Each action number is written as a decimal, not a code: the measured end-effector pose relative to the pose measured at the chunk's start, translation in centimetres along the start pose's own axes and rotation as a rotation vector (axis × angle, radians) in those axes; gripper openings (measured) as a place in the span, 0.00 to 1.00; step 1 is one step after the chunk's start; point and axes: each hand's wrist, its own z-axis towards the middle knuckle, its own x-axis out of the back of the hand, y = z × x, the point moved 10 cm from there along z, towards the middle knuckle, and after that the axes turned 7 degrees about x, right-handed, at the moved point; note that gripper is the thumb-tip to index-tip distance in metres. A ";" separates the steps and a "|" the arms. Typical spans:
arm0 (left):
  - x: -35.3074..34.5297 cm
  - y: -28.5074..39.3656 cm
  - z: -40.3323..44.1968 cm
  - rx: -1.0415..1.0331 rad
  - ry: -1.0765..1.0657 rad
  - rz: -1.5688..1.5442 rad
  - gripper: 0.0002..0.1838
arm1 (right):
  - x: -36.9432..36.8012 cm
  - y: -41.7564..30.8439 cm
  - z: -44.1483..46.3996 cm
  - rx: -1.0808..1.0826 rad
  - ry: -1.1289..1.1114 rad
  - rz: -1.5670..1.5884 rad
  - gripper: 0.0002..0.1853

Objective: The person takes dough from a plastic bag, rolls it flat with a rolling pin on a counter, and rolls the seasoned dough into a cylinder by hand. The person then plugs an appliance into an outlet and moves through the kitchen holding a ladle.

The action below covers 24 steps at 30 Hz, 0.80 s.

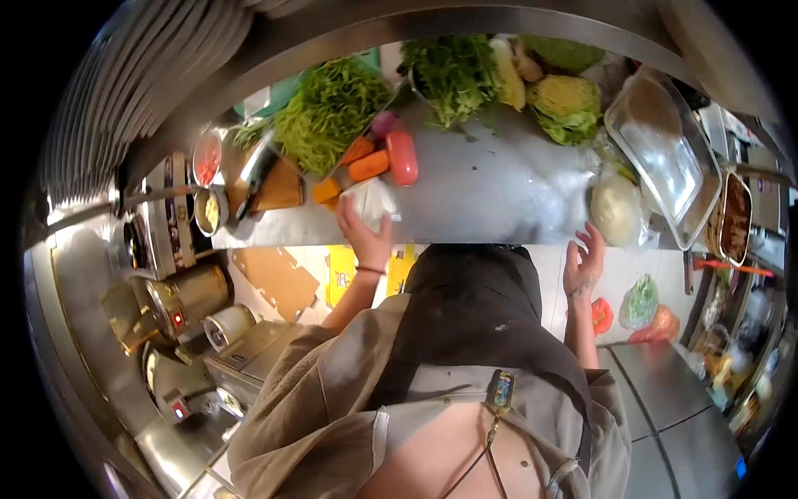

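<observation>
Evidently, the smooth metal worktop (490, 191) runs out of sight behind a shelf edge (465, 21). Print on yellow packaging (337, 294) below is unreadable. The right hand (582, 264), loosely spread, is near a rounded, bagged pale lump (615, 208); the left hand (366, 239) touches a crumpled white bundle (374, 198) on the worktop, its grip unclear.

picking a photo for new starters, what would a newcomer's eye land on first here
Probably the bright heap of greens toward the back left of the steel counter. Next, the pink block beside orange pieces, just beyond the white bundle at the person's left hand.
</observation>
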 end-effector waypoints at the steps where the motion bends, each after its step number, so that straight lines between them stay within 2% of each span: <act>1: 0.3 -4.2 1.6 0.189 0.045 0.005 0.46 | -1.5 -1.0 0.5 0.020 -0.041 0.009 0.25; 4: -1.9 -9.5 2.6 0.542 -0.034 0.054 0.55 | -5.6 -3.1 1.0 0.061 -0.147 0.034 0.26; 7: -3.7 -7.1 2.3 0.378 -0.031 0.121 0.61 | -9.2 -4.8 0.9 0.089 -0.281 0.007 0.27; 10: -4.4 -7.4 2.0 0.548 -0.090 0.242 0.60 | -11.7 -5.4 0.1 0.131 -0.408 -0.063 0.29; 13: -6.6 -10.8 1.9 0.446 -0.095 0.344 0.58 | -12.2 -5.5 -0.7 0.155 -0.359 -0.014 0.31; 16: -6.2 -11.2 2.8 0.382 -0.100 0.275 0.52 | -11.5 -5.8 -1.3 0.111 -0.374 -0.041 0.29; 17: -5.7 -10.6 3.3 0.401 -0.162 0.237 0.49 | -11.1 -5.5 -1.4 0.076 -0.368 -0.051 0.29; 18: -5.7 -11.5 3.9 0.322 -0.136 0.111 0.46 | -10.7 -5.2 -1.5 0.046 -0.369 -0.052 0.29; 22: -6.0 -15.2 3.5 0.609 -0.273 -0.507 0.44 | -8.7 -2.9 -2.2 0.094 -0.283 -0.043 0.28; 23: -5.5 -14.9 3.0 0.725 -0.309 -0.636 0.44 | -8.3 -1.2 -2.5 -0.015 -0.301 -0.008 0.28; 24: -4.8 -14.6 2.5 0.845 -0.333 -0.753 0.44 | -7.7 -1.7 -2.6 -0.014 -0.295 -0.030 0.28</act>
